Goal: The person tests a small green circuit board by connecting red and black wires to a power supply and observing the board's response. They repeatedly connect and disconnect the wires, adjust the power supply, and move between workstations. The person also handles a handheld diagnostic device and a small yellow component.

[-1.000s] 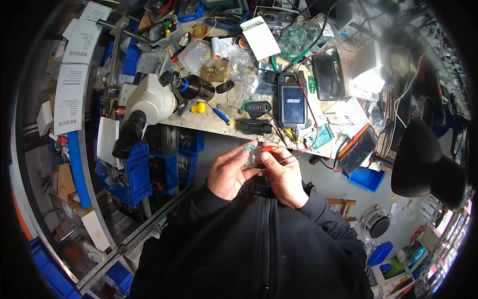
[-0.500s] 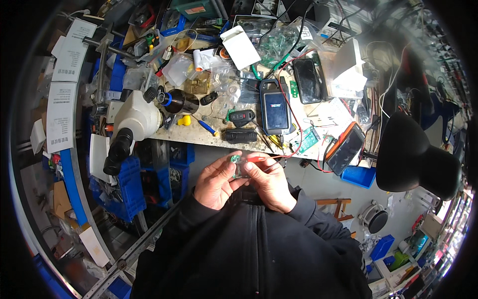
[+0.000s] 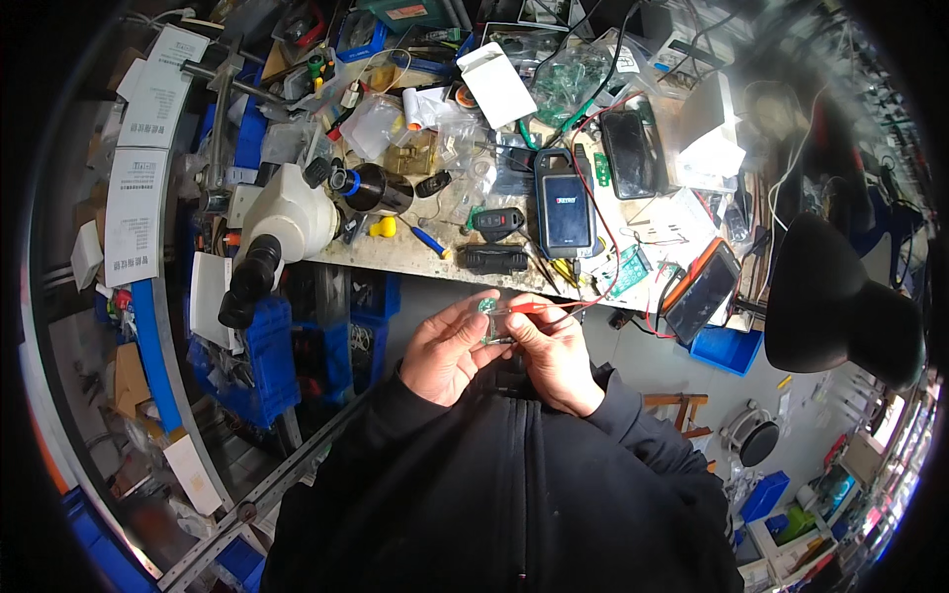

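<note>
Just off the bench's front edge, my two hands meet. My left hand (image 3: 445,354) pinches a small green circuit board (image 3: 485,307) between thumb and fingers. Between the fingertips shows a clear, glassy-looking piece (image 3: 501,324); whether it is joined to the board I cannot tell. My right hand (image 3: 560,361) is closed on a red test clip (image 3: 528,308), its tip by the board; contact is too small to make out. From it a thin red wire (image 3: 619,259) loops up past a blue-and-black handheld device (image 3: 566,212) with a screen on the bench.
Near the bench edge lie a black key fob (image 3: 497,223), a black casing (image 3: 494,259) and a blue-handled screwdriver (image 3: 430,243). A white microscope (image 3: 287,217) stands left, beside a brown bottle (image 3: 380,189). An orange-edged tablet (image 3: 704,291) lies right; a black lamp-like shape (image 3: 830,306) looms beyond.
The whole scene has shifted slightly right in the picture as the view turned. Both hands stay together, still gripping the board and the red clip.
</note>
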`<state>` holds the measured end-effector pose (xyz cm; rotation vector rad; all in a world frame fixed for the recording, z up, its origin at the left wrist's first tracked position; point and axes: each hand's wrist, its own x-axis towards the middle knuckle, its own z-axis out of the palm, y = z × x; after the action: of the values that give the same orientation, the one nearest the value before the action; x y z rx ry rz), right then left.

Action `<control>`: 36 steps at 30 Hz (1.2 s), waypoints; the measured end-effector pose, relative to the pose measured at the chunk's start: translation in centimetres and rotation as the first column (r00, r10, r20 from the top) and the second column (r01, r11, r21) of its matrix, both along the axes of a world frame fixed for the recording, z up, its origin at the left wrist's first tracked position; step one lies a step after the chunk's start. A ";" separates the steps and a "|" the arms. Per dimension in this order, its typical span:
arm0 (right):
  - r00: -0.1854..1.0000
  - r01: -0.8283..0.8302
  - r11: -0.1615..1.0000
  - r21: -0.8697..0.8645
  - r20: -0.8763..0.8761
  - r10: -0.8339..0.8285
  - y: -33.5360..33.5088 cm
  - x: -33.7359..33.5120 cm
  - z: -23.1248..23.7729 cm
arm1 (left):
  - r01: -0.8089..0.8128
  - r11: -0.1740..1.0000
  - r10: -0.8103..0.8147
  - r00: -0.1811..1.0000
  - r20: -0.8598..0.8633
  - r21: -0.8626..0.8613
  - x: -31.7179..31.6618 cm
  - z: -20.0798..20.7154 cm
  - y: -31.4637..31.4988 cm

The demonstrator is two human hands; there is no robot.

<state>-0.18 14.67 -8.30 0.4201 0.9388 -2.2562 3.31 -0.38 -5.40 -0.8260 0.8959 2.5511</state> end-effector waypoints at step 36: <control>0.991 -0.112 0.991 -0.076 -0.076 0.106 0.0 0.3 0.0 | -0.061 0.997 0.060 0.998 0.031 0.043 -0.5 0.4 -1.1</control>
<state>0.12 14.71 -8.32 0.2471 0.8818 -2.2135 2.81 -1.49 -4.98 -0.8887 0.8140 2.5934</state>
